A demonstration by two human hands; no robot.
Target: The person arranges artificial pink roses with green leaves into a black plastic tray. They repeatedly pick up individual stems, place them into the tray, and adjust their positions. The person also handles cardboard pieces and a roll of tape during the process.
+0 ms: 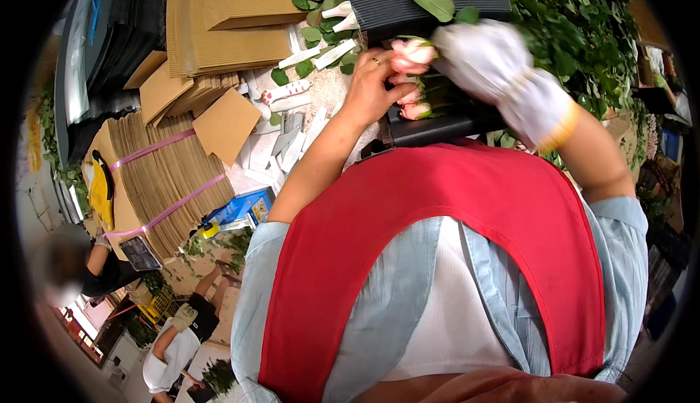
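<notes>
On the near side of a long black ridged holder [397, 13], pink rose heads [412, 54] meet the bare left hand [370, 88], fingers bent; the white-gloved right hand [485, 56] blurs. Neither grip is clear. Bloom-aligning seems underway, needing gentle levelling next.

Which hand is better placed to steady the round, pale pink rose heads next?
Probably left: the bare left hand curls close at the rose heads, while the white-gloved right hand, blurred, sits to their right.
</notes>
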